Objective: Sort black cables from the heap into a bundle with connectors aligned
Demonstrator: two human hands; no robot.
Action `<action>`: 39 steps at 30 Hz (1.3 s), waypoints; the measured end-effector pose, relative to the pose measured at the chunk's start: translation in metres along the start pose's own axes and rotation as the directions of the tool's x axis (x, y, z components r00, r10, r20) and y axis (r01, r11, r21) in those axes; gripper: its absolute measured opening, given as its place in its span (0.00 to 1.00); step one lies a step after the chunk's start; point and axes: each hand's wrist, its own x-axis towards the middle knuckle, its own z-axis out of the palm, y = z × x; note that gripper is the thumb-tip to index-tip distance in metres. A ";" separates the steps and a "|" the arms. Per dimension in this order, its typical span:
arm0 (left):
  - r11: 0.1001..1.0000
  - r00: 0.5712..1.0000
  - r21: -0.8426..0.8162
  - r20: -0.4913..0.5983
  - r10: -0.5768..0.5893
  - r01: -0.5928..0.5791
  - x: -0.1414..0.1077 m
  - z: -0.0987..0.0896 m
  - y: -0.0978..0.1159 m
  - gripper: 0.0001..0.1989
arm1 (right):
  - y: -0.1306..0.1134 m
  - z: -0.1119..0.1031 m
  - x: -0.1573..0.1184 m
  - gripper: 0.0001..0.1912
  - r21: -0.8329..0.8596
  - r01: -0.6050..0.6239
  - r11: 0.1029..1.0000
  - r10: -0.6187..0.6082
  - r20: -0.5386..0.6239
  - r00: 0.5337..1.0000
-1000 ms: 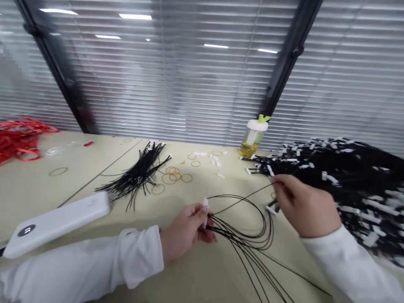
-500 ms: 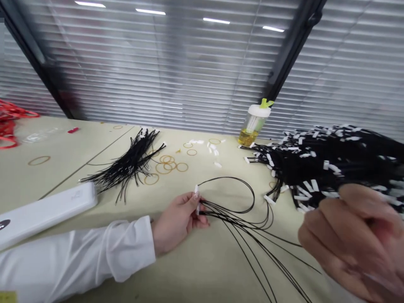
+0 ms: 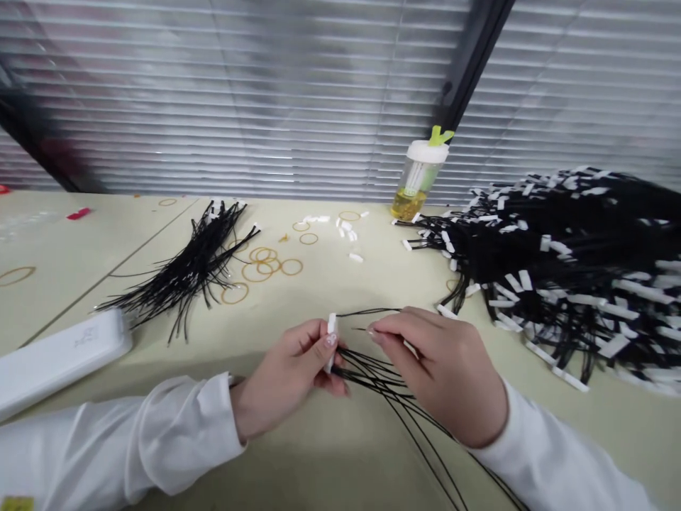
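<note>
My left hand [image 3: 303,358] pinches a white connector [image 3: 333,325] between thumb and fingers, held upright above the table. Several thin black wires [image 3: 372,370] run out of its right side and trail down toward the lower right. Close by on the right, my right hand [image 3: 444,362] is closed in a pinch on a black wire [image 3: 360,329]. The tip of that wire points left at the connector, a short gap away from it. Another wire from the connector's top passes behind the right fingers.
A large heap of black wires with white connectors [image 3: 564,241] covers the right side. A smaller black wire bundle [image 3: 196,259] lies left, beside a white power bank [image 3: 64,362]. Rubber bands [image 3: 263,261] and a bottle of yellow liquid [image 3: 418,181] are toward the back.
My right hand has come in from the lower right to beside the connector, with a wire end now showing at its fingertips. My left hand keeps its hold. The camera view has shifted.
</note>
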 end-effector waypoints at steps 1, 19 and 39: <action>1.000 1.000 0.027 0.011 -0.002 0.002 0.000 0.000 0.000 0.13 | 0.000 0.002 0.000 0.06 -0.016 0.002 1.000 -0.002 0.011 1.000; 0.987 0.995 0.159 0.096 0.023 -0.038 -0.003 0.002 0.003 0.12 | -0.002 0.010 0.001 0.10 -0.110 0.019 0.994 -0.015 0.037 0.999; 0.965 0.988 0.260 0.154 -0.014 -0.027 -0.005 0.001 0.006 0.11 | -0.002 0.016 0.006 0.12 -0.097 0.039 0.995 -0.032 0.070 0.997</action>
